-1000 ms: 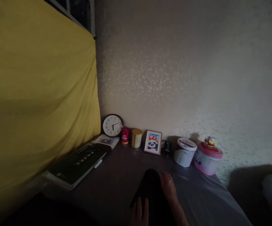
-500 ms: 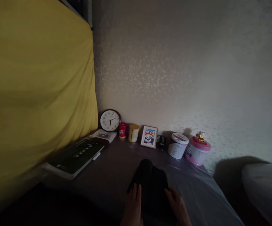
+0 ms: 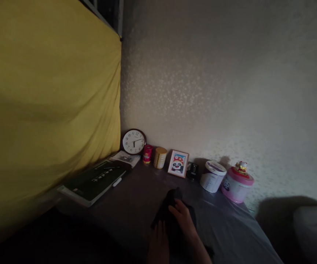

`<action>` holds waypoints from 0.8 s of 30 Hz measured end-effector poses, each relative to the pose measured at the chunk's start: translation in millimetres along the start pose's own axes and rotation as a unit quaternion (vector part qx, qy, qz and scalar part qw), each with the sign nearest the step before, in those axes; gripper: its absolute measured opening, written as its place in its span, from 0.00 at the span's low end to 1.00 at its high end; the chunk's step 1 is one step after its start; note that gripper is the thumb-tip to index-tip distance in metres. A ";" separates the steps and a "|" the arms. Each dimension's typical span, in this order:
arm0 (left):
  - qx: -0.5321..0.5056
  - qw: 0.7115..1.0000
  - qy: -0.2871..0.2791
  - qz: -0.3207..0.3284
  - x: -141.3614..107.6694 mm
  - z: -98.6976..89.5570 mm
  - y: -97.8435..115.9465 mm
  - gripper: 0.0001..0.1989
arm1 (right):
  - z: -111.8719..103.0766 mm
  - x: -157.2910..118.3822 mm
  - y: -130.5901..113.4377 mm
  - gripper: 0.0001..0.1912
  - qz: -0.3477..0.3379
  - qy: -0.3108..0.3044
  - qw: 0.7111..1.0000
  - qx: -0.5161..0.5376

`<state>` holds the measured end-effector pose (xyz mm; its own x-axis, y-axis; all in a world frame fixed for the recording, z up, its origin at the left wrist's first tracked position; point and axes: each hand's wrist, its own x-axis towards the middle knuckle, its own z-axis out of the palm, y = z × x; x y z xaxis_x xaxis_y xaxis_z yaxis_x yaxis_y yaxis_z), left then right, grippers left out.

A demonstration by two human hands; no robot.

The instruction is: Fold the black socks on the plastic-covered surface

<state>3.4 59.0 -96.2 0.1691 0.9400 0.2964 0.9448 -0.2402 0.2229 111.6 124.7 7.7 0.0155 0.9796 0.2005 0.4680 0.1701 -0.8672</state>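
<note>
A black cloth (image 3: 163, 212), perhaps a folded garment, lies on the near part of the table; in the dim light its details are lost. On its lower left edge rests my left hand (image 3: 158, 240), fingers stretched out flat. My right hand (image 3: 184, 219) reaches over the cloth's upper part, with thumb and fingers closed on the fabric near its far end. The cloth looks bunched and uneven there. Part of it is hidden beneath both hands.
Along the wall stand a clock (image 3: 134, 141), a red can (image 3: 147, 154), a yellow tin (image 3: 160, 158), a framed panda picture (image 3: 178, 163), a small black object (image 3: 192, 171), a white tub (image 3: 213, 176) and a pink tub (image 3: 237, 184). A green board (image 3: 96, 181) lies left, beside a white marker (image 3: 117, 182).
My right hand has moved from the cloth's right edge up and inward to its far part, where the fabric is now bunched. My left hand stays at the lower left. The view has shifted slightly.
</note>
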 end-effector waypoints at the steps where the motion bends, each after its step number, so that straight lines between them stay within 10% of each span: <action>1: 0.001 1.000 0.001 0.008 -0.1 0.8 -0.5 0.26 | 8.5 3.3 -0.2 0.28 0.017 -0.015 1.000 0.000; 13: -0.028 0.998 -0.041 -0.034 -10.7 -6.2 -7.4 0.24 | 30.1 18.2 -3.0 0.24 0.080 -0.087 0.989 -0.086; 18: -0.049 0.997 0.064 -0.017 -23.6 -42.9 -12.5 0.23 | 32.7 18.3 -5.0 0.20 0.067 -0.152 0.984 -0.056; 24: -0.109 0.991 0.024 0.072 -0.7 -73.8 5.2 0.17 | 29.3 16.9 -6.2 0.13 -0.008 -0.261 0.965 0.003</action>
<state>-12.5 39.1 -26.8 0.2799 0.8807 0.3820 0.8281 -0.4228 0.3680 83.1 143.4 3.2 -0.4404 0.8968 -0.0421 0.4598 0.1850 -0.8685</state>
